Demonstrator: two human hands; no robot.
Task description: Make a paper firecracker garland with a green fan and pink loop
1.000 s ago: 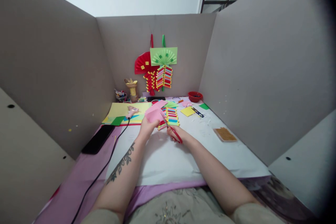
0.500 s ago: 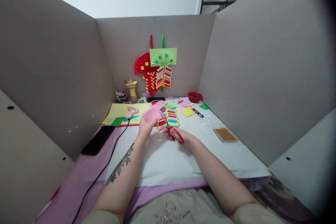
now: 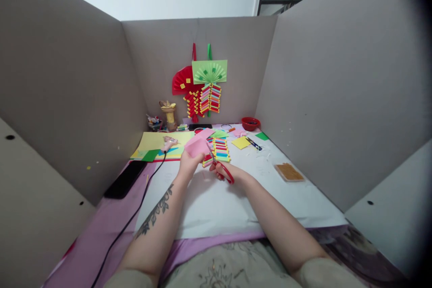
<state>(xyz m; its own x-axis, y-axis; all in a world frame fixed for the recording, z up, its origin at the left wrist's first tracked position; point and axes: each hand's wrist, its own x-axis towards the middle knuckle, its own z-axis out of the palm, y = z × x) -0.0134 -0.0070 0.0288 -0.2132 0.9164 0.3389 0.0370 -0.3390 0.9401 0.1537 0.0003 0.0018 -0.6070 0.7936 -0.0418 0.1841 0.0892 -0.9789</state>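
My left hand (image 3: 189, 164) pinches a piece of pink paper (image 3: 197, 147) at its lower edge. Red-handled scissors (image 3: 227, 173) are in my right hand (image 3: 218, 170), with their blades against the right side of the paper. Just beyond my hands lie striped rows of small colored paper rolls (image 3: 221, 148) on the white sheet (image 3: 216, 207), partly covered by the pink paper and the scissors. Another pink strip (image 3: 206, 133) shows behind the held piece.
A pink glue gun (image 3: 169, 144) with a black cord and a black phone (image 3: 126, 180) lie on the left. Blue scissors (image 3: 254, 144), yellow paper (image 3: 240, 143), a red bowl (image 3: 250, 123) and a brown-filled tray (image 3: 289, 172) are on the right. Paper ornaments (image 3: 209, 72) hang behind.
The scissors have turned slightly and their handles have moved a little to the left. The pink paper has shifted slightly to the right. Both hands keep their hold.
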